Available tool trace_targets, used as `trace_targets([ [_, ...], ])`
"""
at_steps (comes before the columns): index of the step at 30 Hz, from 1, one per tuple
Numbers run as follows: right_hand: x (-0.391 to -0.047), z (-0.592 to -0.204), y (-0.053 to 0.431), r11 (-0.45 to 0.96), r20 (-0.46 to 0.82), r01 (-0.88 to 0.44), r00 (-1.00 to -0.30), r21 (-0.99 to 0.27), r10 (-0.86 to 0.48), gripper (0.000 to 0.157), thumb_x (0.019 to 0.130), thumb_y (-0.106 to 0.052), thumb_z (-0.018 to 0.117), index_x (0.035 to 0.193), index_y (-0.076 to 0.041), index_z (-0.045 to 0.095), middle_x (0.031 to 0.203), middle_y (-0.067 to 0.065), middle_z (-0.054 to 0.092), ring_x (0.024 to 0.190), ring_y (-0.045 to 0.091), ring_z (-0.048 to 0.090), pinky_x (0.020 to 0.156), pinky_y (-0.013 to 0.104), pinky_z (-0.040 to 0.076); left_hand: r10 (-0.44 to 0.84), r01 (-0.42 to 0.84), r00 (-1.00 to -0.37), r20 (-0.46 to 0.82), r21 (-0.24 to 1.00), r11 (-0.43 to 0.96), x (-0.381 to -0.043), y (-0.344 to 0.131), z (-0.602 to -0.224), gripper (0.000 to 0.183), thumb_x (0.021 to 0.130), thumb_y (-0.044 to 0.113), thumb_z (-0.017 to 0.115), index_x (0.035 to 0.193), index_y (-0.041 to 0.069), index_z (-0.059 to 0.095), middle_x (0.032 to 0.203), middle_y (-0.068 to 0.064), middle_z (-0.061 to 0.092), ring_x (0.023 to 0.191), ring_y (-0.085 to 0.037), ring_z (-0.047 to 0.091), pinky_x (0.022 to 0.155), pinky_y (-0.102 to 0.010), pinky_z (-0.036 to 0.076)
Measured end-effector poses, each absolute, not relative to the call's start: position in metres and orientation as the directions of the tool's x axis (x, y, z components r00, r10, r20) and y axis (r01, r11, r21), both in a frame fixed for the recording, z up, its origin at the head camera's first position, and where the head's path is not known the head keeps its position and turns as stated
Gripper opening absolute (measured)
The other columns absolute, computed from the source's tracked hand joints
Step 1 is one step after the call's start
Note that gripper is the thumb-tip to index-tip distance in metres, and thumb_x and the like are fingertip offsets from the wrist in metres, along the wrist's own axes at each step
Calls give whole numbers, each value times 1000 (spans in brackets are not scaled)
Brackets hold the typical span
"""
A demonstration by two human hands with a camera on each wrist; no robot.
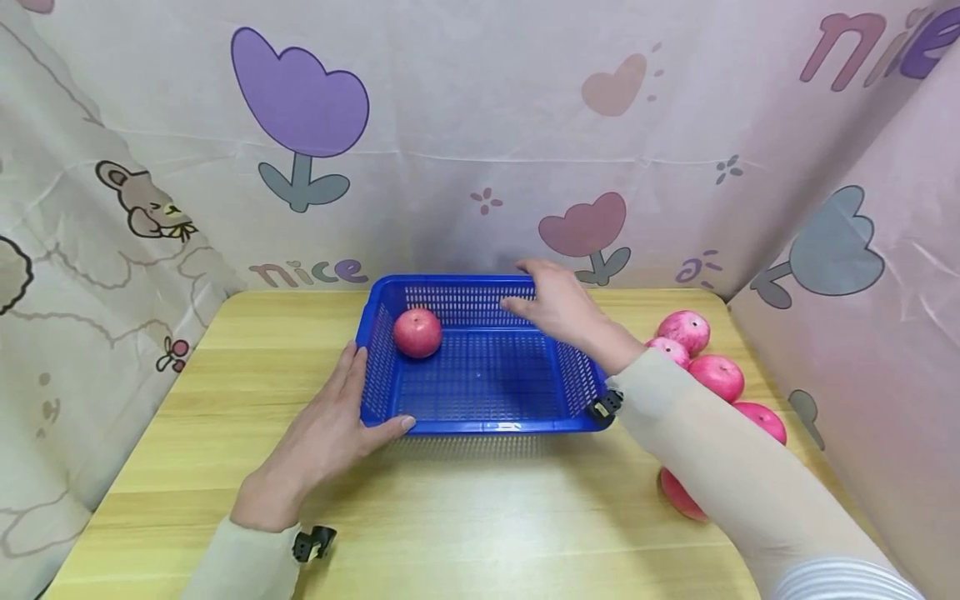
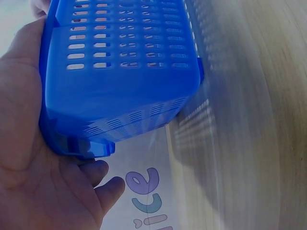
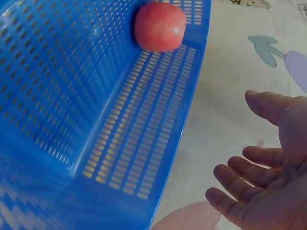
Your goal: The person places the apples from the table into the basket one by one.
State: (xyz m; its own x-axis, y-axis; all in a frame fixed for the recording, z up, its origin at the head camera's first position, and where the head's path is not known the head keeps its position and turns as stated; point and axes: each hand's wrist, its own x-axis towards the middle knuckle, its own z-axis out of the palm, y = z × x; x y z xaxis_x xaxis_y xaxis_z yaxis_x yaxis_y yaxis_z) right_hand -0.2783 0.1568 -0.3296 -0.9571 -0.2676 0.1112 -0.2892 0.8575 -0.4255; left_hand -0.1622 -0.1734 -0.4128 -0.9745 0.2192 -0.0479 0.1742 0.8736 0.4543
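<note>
A blue plastic basket (image 1: 480, 427) with slotted walls stands on the table, holding one red apple (image 1: 417, 333) in its back left corner. At the basket's front left corner rests my left hand (image 1: 322, 429), thumb along the front rim and fingers against the left side. The left wrist view shows its palm close against the basket's outside (image 2: 120, 91). My right hand (image 1: 558, 308) is over the back rim, right of the middle, fingers spread and holding nothing. In the right wrist view that hand (image 3: 268, 167) appears apart from the rim, with the apple (image 3: 159, 27) inside the basket.
Several more red apples (image 1: 716, 377) lie on the right of the wooden table (image 1: 465, 533), partly hidden by my right forearm. Printed curtains (image 1: 450, 100) rise behind the table and along both sides. Each wrist carries a small black device (image 1: 313, 543).
</note>
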Motion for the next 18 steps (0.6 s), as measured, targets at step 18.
trace_targets([
  [18, -273, -330, 237, 896, 28, -112, -993, -429, -111, 76, 101, -42, 68, 160, -2, 41, 160, 25, 48, 146, 48, 45, 117, 67, 40, 221, 167, -973, -65, 462, 871, -164, -173, -413, 132, 86, 86, 57, 168, 6, -9, 177, -12, -15, 160, -51, 16, 122, -69, 27],
])
